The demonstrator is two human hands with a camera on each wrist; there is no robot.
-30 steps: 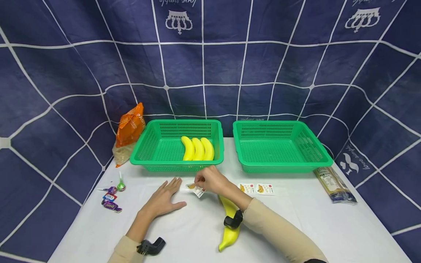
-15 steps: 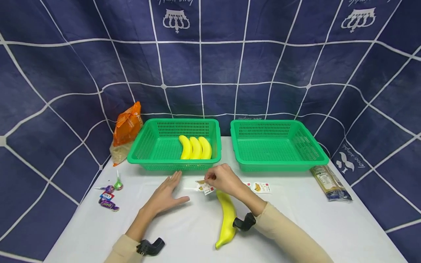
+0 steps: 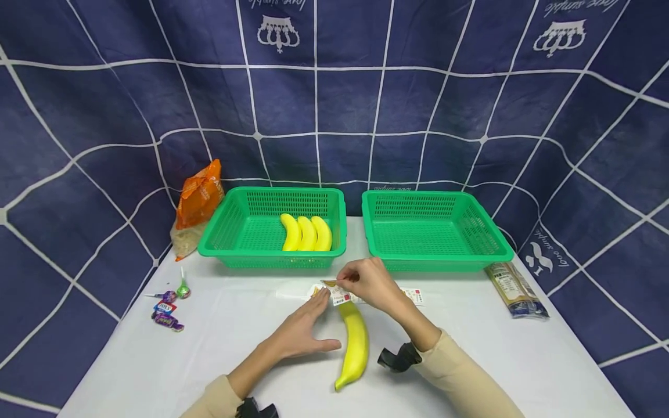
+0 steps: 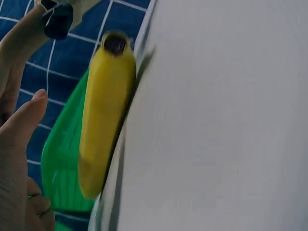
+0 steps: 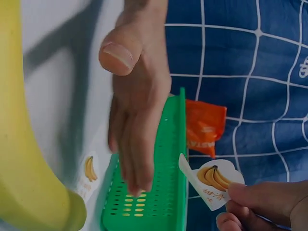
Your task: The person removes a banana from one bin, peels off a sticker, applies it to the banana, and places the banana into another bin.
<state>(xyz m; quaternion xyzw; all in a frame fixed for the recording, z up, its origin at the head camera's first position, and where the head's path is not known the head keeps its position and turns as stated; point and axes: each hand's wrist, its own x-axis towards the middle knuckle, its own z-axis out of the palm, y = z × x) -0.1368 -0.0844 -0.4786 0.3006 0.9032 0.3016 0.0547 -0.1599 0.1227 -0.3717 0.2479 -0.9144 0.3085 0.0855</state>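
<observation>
A person's right hand (image 3: 368,283) pinches one banana sticker (image 3: 338,294) between thumb and fingertips, holding it just above the far tip of a single loose banana (image 3: 354,342) that lies on the white bench (image 3: 470,348). The left hand (image 3: 303,331) rests flat on the bench just left of that banana, its grip spread, fingers straight and holding nothing. More stickers lie on a strip (image 3: 415,296) just right of the banana's far tip, partly hidden by the right hand, so their number cannot be told. Beyond the banana stand two green baskets: the left basket (image 3: 230,232) holds three bananas (image 3: 306,233) side by side, the right basket (image 3: 491,244) none. One orange bag (image 3: 197,196) leans left of the left basket. Well left of the loose banana lie a few wrapped sweets (image 3: 168,307); far to its right lies one packet (image 3: 514,288).
</observation>
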